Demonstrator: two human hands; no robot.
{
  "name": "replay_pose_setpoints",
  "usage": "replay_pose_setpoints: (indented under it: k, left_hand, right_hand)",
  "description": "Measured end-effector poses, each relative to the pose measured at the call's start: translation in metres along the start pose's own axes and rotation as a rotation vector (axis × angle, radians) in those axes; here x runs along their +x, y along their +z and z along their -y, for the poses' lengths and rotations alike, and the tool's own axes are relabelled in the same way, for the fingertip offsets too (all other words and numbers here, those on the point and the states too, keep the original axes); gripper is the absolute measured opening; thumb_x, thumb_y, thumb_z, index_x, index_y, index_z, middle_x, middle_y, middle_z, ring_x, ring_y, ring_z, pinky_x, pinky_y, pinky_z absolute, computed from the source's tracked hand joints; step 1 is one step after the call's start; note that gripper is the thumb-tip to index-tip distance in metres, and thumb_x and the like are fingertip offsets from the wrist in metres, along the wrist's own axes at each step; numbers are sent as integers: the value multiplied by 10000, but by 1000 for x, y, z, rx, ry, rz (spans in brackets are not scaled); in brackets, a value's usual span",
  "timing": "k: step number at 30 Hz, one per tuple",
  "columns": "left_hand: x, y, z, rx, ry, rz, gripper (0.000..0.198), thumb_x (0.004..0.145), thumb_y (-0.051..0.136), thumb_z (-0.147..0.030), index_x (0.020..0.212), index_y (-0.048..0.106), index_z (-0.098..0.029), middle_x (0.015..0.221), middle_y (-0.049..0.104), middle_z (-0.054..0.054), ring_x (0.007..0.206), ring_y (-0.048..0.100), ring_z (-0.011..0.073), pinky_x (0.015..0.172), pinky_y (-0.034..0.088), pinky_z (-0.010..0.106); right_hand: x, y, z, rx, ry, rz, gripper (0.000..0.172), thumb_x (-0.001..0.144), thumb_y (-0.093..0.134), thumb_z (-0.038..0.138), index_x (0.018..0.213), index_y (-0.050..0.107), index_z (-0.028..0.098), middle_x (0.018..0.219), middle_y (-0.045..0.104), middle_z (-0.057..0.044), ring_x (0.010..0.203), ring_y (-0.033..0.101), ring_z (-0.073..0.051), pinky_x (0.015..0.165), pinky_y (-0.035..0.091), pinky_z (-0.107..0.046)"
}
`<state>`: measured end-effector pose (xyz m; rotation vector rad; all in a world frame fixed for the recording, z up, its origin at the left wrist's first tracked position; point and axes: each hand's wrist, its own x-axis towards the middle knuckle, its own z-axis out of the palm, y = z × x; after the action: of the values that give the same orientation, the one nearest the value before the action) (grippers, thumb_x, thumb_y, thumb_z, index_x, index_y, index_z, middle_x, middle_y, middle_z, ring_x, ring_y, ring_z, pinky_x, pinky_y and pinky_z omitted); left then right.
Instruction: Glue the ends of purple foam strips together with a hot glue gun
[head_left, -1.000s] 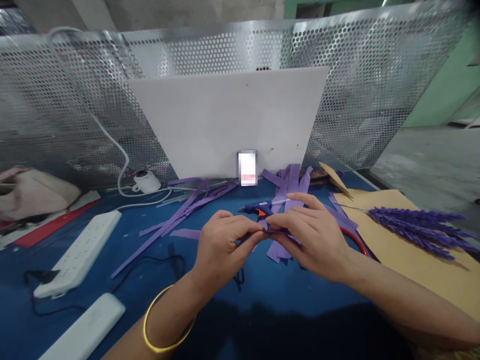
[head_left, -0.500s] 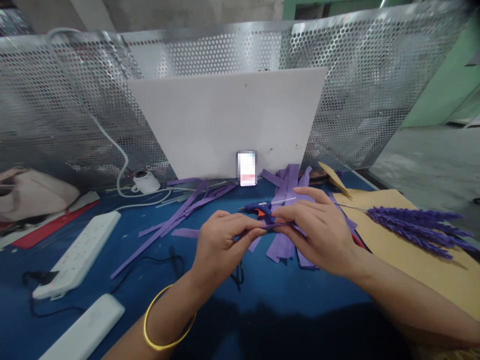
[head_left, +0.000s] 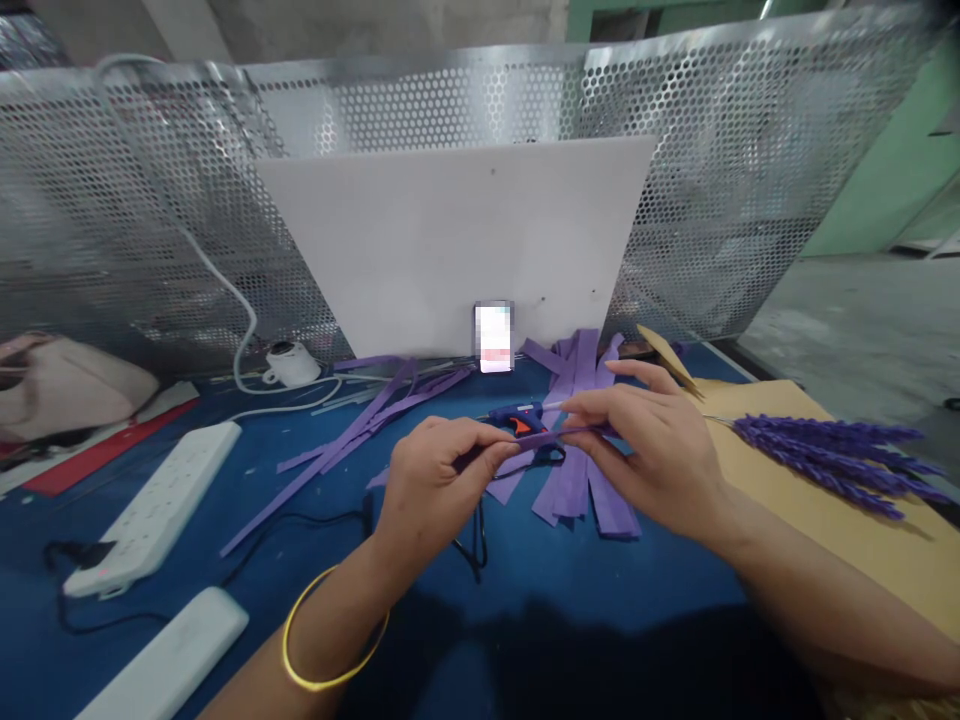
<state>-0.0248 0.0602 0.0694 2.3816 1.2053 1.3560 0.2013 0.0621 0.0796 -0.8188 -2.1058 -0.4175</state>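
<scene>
A narrow purple strip [head_left: 537, 440] is stretched between my two hands above the blue table. My left hand [head_left: 442, 480] pinches its left end between thumb and fingers. On the other side, my right hand [head_left: 649, 450] pinches the strip, its fingertips closed on it. Just behind the strip lies a blue glue gun [head_left: 517, 415] with an orange trigger. More purple strips [head_left: 574, 480] lie fanned out under and beside my right hand. Another bunch of purple strips [head_left: 360, 430] is spread to the left of my left hand.
A phone [head_left: 494, 337] leans on a white board [head_left: 465, 240] at the back. White power strips [head_left: 161, 500] and cables lie at left, near a white cup-shaped object [head_left: 292, 365]. Purple lavender-like stems [head_left: 825, 450] rest on brown paper [head_left: 795, 400] at right. A pinkish bag [head_left: 75, 385] sits far left.
My hands have moved apart, the right one rightward and the left slightly leftward. A longer stretch of the purple strip now shows between them.
</scene>
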Motion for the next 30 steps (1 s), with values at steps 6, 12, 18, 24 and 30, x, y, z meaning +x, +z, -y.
replay_pose_setpoints:
  k: [6,12,18,24,30]
  left_hand:
    - [2,-4,-2,14,1,13,98,891,665,-219,833,743,-232,723,739,-16,671,655,151,653,474,292]
    - [2,-6,-2,50,-19,-10,134,900,649,-242,789,722,-220,675,710,-9,646,631,148,603,449,277]
    - [5,-7,0,-57,-92,40,104,897,668,-278,858,741,-216,685,708,-16,617,628,130,579,455,248]
    - [7,-8,3,-44,-110,107,122,893,646,-213,850,760,-210,736,743,-8,654,664,139,580,460,237]
    - [-2,2,-6,151,80,117,125,920,605,-199,932,729,-211,839,761,13,689,643,159,634,429,292]
  right_hand:
    - [1,-3,0,-7,7,-7,57,953,598,178,998,592,213,819,760,9,680,695,-152,1033,470,-435]
    - [3,-6,-3,-18,63,-36,79,936,603,170,993,609,224,782,758,17,684,702,-165,1022,469,-438]
    - [3,-7,-6,-46,88,-65,77,940,591,184,999,614,228,787,760,8,681,703,-175,1015,472,-440]
    - [4,-10,-10,-132,116,-68,137,937,623,233,1074,628,223,927,765,-36,838,712,-207,1085,413,-479]
    - [2,4,9,-132,-32,-5,165,956,626,297,1113,654,253,1017,761,-13,1100,668,-231,1207,234,-531]
